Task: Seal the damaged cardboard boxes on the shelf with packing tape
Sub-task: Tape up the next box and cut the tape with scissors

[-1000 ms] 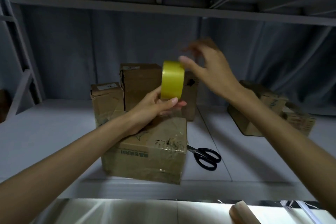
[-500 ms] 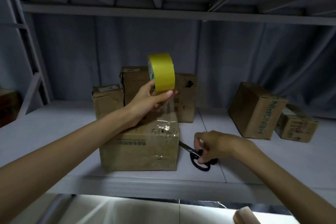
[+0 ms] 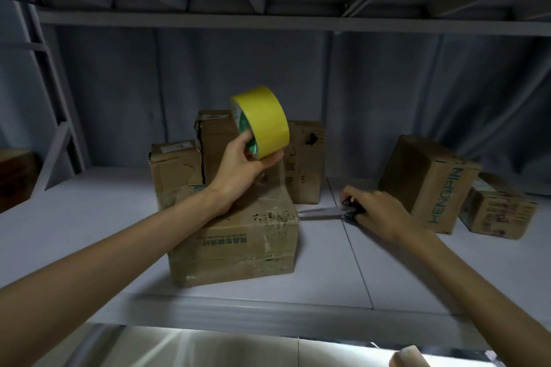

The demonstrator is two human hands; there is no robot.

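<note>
1. The left hand [image 3: 244, 162] is gripping the yellow tape roll [image 3: 262, 122], its fingers [image 3: 272, 158] curled under the roll and its thumb at the core, holding it raised above the front box [image 3: 238, 241], probably to keep the drawn-out strip taut for a cut.
2. A clear strip of tape [image 3: 275, 185] is running from the roll down onto the top of the front box.
3. The right hand [image 3: 377, 210] is closing on the scissors [image 3: 328, 211], fingers curled round the black handles, blades pointing at the front box, just right of it on the shelf [image 3: 89, 232].
4. Other worn boxes are standing behind the front box and well to its right.
5. Compared with half a second ago, the scissors are now lifted and turned toward the front box, and the roll is tilted more.
</note>
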